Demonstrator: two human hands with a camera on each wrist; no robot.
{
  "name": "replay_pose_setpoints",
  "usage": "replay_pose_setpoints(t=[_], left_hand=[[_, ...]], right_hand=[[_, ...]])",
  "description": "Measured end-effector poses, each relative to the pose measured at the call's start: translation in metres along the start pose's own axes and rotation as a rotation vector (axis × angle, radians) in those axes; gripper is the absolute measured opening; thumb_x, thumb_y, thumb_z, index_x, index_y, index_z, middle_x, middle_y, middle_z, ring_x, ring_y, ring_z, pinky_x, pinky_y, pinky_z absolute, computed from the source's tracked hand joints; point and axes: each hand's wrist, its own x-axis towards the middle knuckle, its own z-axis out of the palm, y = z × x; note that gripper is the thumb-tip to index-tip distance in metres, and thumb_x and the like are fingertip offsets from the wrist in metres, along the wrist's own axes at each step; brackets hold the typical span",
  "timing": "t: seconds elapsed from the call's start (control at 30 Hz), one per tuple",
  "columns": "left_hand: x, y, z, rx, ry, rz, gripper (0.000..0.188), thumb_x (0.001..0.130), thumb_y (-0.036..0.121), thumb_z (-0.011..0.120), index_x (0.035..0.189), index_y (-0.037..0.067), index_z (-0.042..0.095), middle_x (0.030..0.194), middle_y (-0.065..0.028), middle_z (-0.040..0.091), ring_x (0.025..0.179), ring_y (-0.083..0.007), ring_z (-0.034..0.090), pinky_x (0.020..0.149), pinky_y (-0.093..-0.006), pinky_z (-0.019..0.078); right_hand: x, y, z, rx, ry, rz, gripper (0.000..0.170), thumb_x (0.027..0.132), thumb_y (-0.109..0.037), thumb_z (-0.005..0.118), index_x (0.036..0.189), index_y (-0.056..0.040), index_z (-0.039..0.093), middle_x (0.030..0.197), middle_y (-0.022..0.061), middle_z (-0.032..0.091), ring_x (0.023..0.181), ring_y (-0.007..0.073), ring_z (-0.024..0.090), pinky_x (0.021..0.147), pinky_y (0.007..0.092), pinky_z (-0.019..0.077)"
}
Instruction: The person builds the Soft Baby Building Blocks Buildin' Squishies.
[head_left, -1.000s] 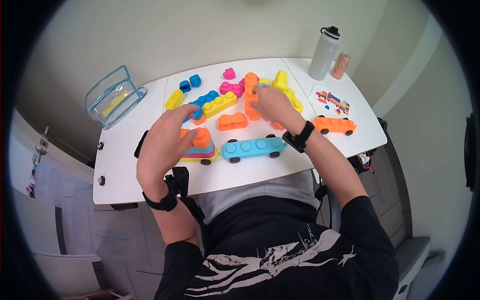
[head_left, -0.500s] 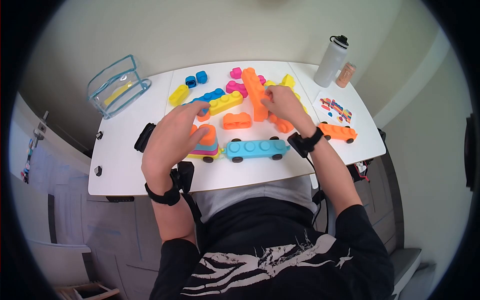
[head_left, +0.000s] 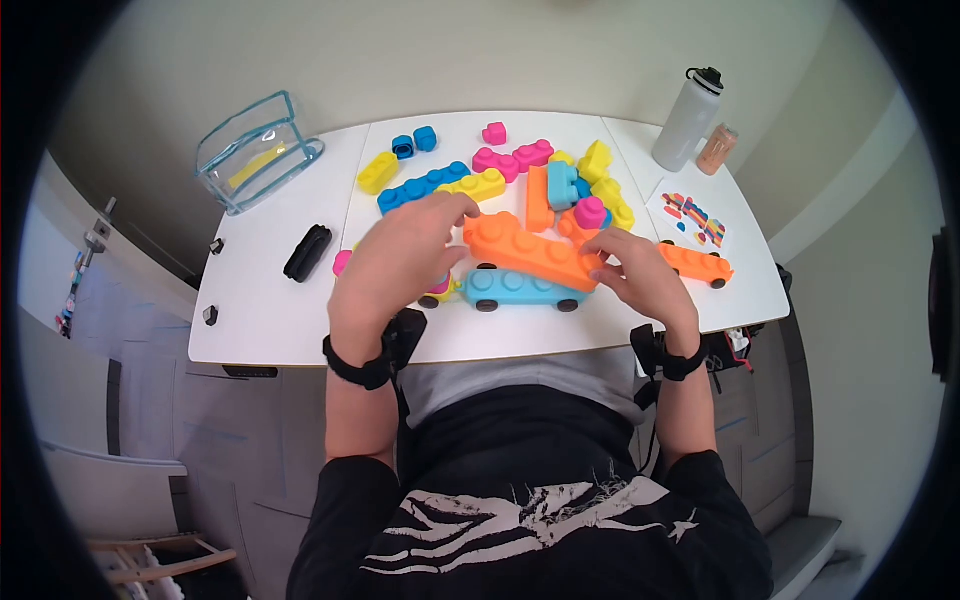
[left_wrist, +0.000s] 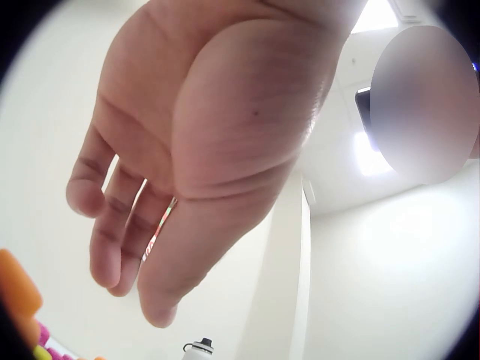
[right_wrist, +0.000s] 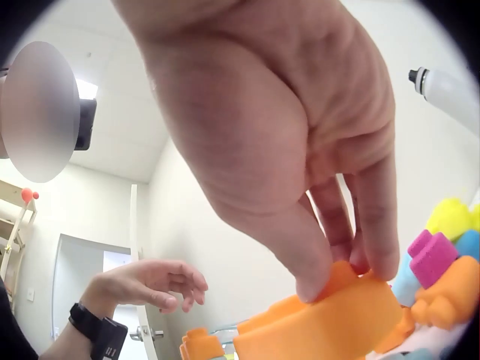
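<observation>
My right hand (head_left: 648, 280) pinches the right end of a long orange block (head_left: 528, 250), thumb on one side and fingers on the other, as the right wrist view shows. The block lies crosswise above a light blue wheeled base (head_left: 520, 298) and overlaps it in the head view. Nothing is between the relaxed fingers of my left hand (head_left: 400, 262), which hovers by the block's left end. Below that hand, a yellow wheeled base (head_left: 438, 297) shows only partly; the hand hides most of what is stacked on it. An orange wheeled base (head_left: 698, 264) stands to the right.
Behind the hands lie a blue block (head_left: 420, 187), a yellow block (head_left: 478, 185), pink blocks (head_left: 515, 160) and an orange block (head_left: 539, 200). A picture sheet (head_left: 692, 218), bottle (head_left: 688, 125) and can (head_left: 717, 150) are at right. A clear bag (head_left: 255, 150) and black case (head_left: 308, 253) are at left.
My right hand has drawn the long orange block towards me, from among the other blocks to above the light blue base, turning it crosswise. My left hand stays near the yellow base.
</observation>
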Motion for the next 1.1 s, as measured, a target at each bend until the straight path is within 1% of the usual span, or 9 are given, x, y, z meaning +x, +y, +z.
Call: replay_pose_setpoints(t=[0.03,0.17,0.23,0.3,0.43,0.6,0.7,1.03,1.1], left_hand=[[0.002,-0.001,0.006,0.013,-0.03,0.03,0.037,0.088,0.004,0.073,0.124,0.0,0.067,0.114,-0.0146,0.073,0.104,-0.0283,0.072,0.091,-0.0385,0.0577],[0.003,0.001,0.026,0.11,-0.105,-0.013,0.042,0.09,0.003,0.071,0.131,0.001,0.067,0.12,-0.0156,0.073,0.107,-0.0294,0.073,0.095,-0.0409,0.0574],[0.002,0.0,0.032,0.121,-0.13,0.007,0.041,0.091,0.003,0.071,0.132,0.002,0.069,0.121,-0.0159,0.074,0.108,-0.0311,0.073,0.096,-0.0423,0.057],[0.001,0.002,0.035,0.149,-0.194,-0.009,0.036,0.091,0.003,0.07,0.127,0.002,0.072,0.12,-0.0159,0.076,0.11,-0.0335,0.073,0.096,-0.0429,0.0569],[0.002,-0.001,0.043,0.179,-0.191,0.035,0.033,0.091,0.004,0.071,0.124,0.002,0.074,0.117,-0.0173,0.076,0.11,-0.0355,0.072,0.096,-0.0431,0.0568],[0.011,0.011,0.043,0.24,-0.371,-0.095,0.032,0.091,0.008,0.072,0.122,0.002,0.075,0.106,-0.019,0.078,0.103,-0.035,0.074,0.093,-0.0426,0.0574],[0.012,0.015,0.04,0.239,-0.404,-0.112,0.03,0.092,0.011,0.072,0.121,0.002,0.075,0.103,-0.0187,0.078,0.099,-0.0347,0.074,0.092,-0.0423,0.0577],[0.016,-0.001,0.052,0.188,-0.342,-0.023,0.024,0.092,0.013,0.074,0.113,0.003,0.079,0.106,-0.0156,0.079,0.101,-0.0338,0.075,0.092,-0.0408,0.0585],[0.017,0.003,0.051,0.153,-0.35,-0.117,0.022,0.091,0.013,0.074,0.109,0.002,0.079,0.107,-0.0151,0.08,0.1,-0.0328,0.076,0.09,-0.0404,0.0593]], right_hand=[[-0.001,0.003,0.003,0.023,-0.008,0.0,0.03,0.087,0.004,0.076,0.116,-0.0017,0.071,0.111,0.014,0.07,0.094,0.03,0.069,0.084,0.0397,0.0572],[0.001,0.01,0.005,0.018,-0.039,0.0,0.03,0.086,0.004,0.076,0.115,-0.002,0.071,0.112,0.0139,0.069,0.097,0.0304,0.068,0.085,0.0392,0.0566],[0.001,0.013,0.005,-0.027,-0.074,-0.076,0.033,0.086,0.006,0.075,0.117,-0.0031,0.07,0.112,0.012,0.069,0.094,0.0285,0.069,0.084,0.0395,0.0577],[0.002,0.015,0.007,-0.034,-0.064,-0.07,0.033,0.085,0.006,0.075,0.116,-0.0032,0.07,0.111,0.0118,0.068,0.094,0.0281,0.068,0.084,0.0394,0.0572],[0.004,0.014,0.008,-0.034,-0.078,-0.032,0.033,0.084,0.005,0.076,0.115,-0.0033,0.071,0.111,0.0112,0.068,0.095,0.0271,0.067,0.085,0.0392,0.0567],[0.004,0.018,0.013,-0.029,-0.061,-0.031,0.034,0.084,0.005,0.077,0.116,-0.0032,0.071,0.113,0.0107,0.068,0.096,0.027,0.067,0.087,0.0384,0.0567],[0.004,0.019,0.014,-0.041,-0.079,-0.033,0.034,0.084,0.004,0.076,0.117,-0.003,0.071,0.113,0.0108,0.068,0.098,0.0273,0.067,0.088,0.038,0.0566],[0.005,0.029,0.022,-0.081,-0.099,-0.037,0.034,0.083,0.002,0.077,0.116,-0.0026,0.071,0.113,0.0119,0.069,0.104,0.0311,0.067,0.09,0.0403,0.0552],[0.006,0.029,0.023,-0.074,-0.11,-0.02,0.034,0.083,0.002,0.077,0.116,-0.0027,0.071,0.114,0.012,0.069,0.105,0.0318,0.067,0.091,0.0408,0.0549]])
